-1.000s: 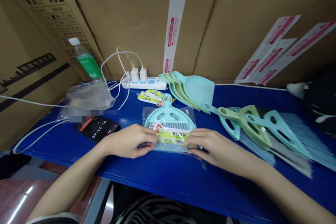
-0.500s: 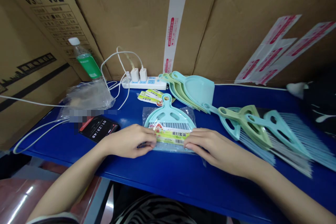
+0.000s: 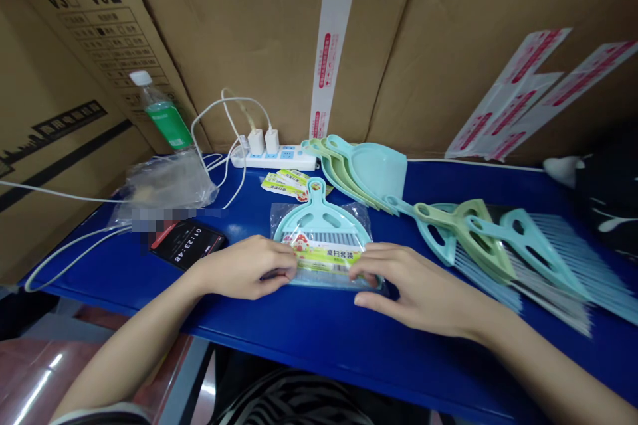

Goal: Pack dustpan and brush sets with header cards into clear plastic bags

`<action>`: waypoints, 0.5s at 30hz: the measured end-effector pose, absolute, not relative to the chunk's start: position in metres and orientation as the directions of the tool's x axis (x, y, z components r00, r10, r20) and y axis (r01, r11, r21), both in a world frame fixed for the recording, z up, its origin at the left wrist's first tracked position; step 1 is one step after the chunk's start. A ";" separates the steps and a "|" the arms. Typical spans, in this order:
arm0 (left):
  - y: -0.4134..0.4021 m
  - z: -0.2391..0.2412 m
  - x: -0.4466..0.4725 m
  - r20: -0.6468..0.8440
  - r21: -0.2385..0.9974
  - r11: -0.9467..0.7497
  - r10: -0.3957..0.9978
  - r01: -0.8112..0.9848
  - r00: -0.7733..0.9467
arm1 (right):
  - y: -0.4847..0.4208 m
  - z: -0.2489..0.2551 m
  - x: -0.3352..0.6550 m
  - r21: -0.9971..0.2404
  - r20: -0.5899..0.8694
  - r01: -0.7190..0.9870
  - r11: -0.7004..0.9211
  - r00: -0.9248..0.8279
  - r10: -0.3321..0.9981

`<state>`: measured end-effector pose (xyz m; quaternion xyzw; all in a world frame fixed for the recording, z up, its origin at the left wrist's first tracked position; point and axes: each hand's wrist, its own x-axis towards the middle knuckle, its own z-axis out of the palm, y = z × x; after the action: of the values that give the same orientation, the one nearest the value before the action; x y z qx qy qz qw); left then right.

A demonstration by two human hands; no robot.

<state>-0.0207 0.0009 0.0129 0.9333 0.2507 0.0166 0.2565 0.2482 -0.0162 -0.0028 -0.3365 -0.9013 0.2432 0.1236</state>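
Observation:
A light-blue dustpan [image 3: 318, 202] with a matching hand brush laid on it rests flat on the blue table, inside a clear plastic bag [image 3: 359, 212]. Across the bristles runs a yellow-green printed label card [image 3: 319, 256], also inside the bag. My left hand [image 3: 256, 267] is closed at the bag's lower left corner, thumb and fingers pinched on its edge. At the lower right side, my right hand [image 3: 406, 285] has its fingers curved over the bag, while its thumb stands apart from them, lower down and off the bag.
Loose dustpans [image 3: 376, 169] are stacked behind to the right, with several hand brushes [image 3: 463, 229] beside them. Spare label cards [image 3: 286, 182] lie near a power strip [image 3: 299, 159]. Leftward are a phone [image 3: 187, 244], crumpled plastic [image 3: 164, 182] and a bottle [image 3: 167, 116]. Cardboard boxes [image 3: 279, 40] stand behind.
My right thumb has come away from the bag and dropped lower, so the right hand has opened. My left hand and the bagged dustpan have stayed in place.

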 end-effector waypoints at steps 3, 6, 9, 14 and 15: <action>0.001 0.014 -0.020 -0.093 0.490 -0.741 0.479 0.459 0.873 | -0.016 -0.005 0.248 -0.509 0.060 0.557 0.657 -0.738 0.672; 0.001 0.014 -0.020 -0.090 0.487 -0.745 0.477 0.456 0.874 | -0.016 -0.006 0.248 -0.502 0.082 0.548 0.669 -0.740 0.668; 0.001 0.014 -0.020 -0.100 0.485 -0.745 0.473 0.458 0.875 | -0.017 -0.007 0.248 -0.498 0.103 0.540 0.678 -0.739 0.665; 0.001 0.012 -0.021 -0.113 0.476 -0.743 0.478 0.470 0.871 | -0.018 -0.006 0.249 -0.477 0.111 0.551 0.685 -0.736 0.668; 0.001 0.012 -0.021 -0.114 0.475 -0.743 0.480 0.472 0.870 | -0.018 -0.006 0.249 -0.476 0.110 0.551 0.685 -0.736 0.668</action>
<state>-0.0209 0.0007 0.0119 0.9334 0.2548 0.0077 0.2525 0.2490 -0.0180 -0.0057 -0.3359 -0.9074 0.2110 0.1388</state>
